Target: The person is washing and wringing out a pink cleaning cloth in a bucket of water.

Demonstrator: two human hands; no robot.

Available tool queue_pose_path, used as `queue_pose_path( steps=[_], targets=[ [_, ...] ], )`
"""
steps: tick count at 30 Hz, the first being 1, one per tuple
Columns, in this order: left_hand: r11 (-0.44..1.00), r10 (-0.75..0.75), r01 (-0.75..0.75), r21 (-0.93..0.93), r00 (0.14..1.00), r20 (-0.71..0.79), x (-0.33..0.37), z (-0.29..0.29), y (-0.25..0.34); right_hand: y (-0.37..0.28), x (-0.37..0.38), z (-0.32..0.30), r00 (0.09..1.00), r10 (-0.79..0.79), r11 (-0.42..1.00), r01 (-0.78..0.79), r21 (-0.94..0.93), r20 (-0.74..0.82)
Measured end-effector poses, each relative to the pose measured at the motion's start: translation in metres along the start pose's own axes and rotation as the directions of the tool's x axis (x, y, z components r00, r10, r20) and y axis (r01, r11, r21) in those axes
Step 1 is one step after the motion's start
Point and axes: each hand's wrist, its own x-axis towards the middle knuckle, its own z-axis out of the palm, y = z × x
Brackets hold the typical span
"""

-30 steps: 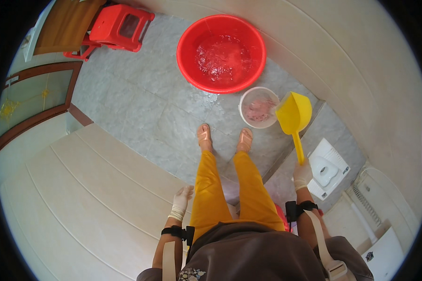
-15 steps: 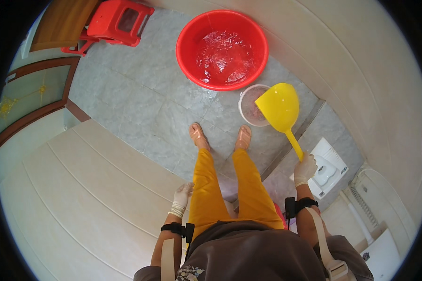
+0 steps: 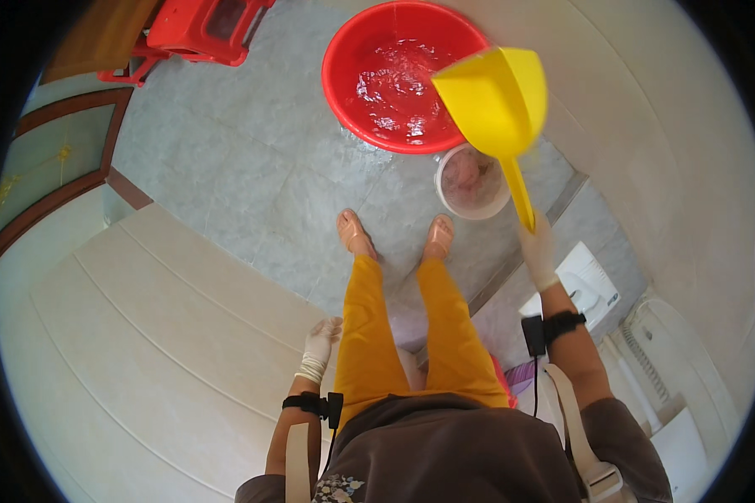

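Observation:
My right hand [image 3: 538,256], in a pale glove, is closed round the handle of a yellow plastic dustpan [image 3: 499,105]. I hold it out ahead of me, its wide pan overlapping the right side of a large red basin [image 3: 348,105] in view. Rippling water with bright glints fills the bottom of the basin. Partly behind the dustpan, a small whitish bucket [image 3: 471,180] stands close to the basin with something pinkish inside. My left hand [image 3: 321,339], also gloved, hangs beside my left thigh with its fingers curled in and nothing visible in it.
Red plastic stools [image 3: 201,29] stand at the far left by a wooden cabinet [image 3: 96,38]. To the right, a raised step [image 3: 575,189] carries a white squat toilet [image 3: 591,281]. Wet grey floor tiles [image 3: 252,159] lie between pale walls.
My right hand has moved forward with the dustpan, whose pan has gone from over the bucket to the basin's right edge. My left hand stays by my thigh.

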Motion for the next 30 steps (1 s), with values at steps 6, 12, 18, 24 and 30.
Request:
queue_pose_path(
  steps=[6, 12, 18, 24, 30],
  targets=[
    [0.999, 0.007, -0.007, 0.035, 1.0, 0.0, 0.004, -0.017, -0.003, -0.018, 0.079, 0.05, 0.915, 0.13, 0.986, -0.161, 0.05, 0.381],
    [0.998, -0.053, 0.054, 0.014, 0.997, -0.064, 0.017, -0.026, -0.01, 0.052, 0.125, 0.066, 0.872, -0.015, 0.867, -0.232, 0.44, 0.49],
    [0.991, -0.085, 0.089, 0.102, 0.995, -0.051, 0.034, -0.015, -0.01, 0.195, 0.13, 0.107, 0.665, 0.671, 0.566, -0.745, 0.352, 0.328],
    [0.974, -0.044, 0.058, 0.219, 0.997, -0.069, 0.037, -0.014, 0.014, 0.219, 0.113, 0.169, 0.627, 0.616, 0.298, -0.746, 0.595, 0.477],
    [0.965, -0.099, 0.118, 0.233, 0.991, -0.089, 0.039, -0.015, 0.019, 0.197, 0.107, 0.165, 0.616, 0.673, 0.399, -0.769, 0.5, 0.41]
  ],
)
